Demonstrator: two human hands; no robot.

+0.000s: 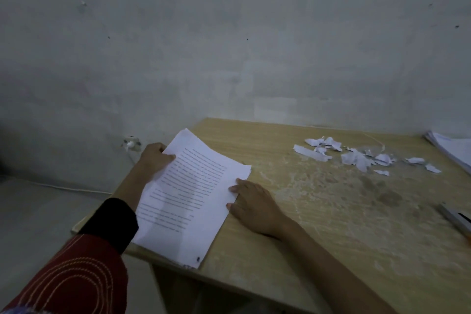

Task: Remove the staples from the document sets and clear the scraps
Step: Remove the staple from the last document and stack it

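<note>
A stack of printed white sheets (190, 194) lies at the left edge of the wooden table (318, 211), its near corner hanging over the edge. My left hand (155, 157) grips the stack's far left edge, thumb on top of the paper. My right hand (252, 202) lies flat on the table with straight fingers touching the stack's right edge. A scatter of torn white paper scraps (356, 154) sits on the table at the far right. No staple is visible at this size.
Another pile of papers (453, 148) lies at the table's far right corner. A grey metal tool (456, 216), partly cut off, rests at the right edge. A wall socket with a plug and white cable (131, 144) is left of the table, against the wall.
</note>
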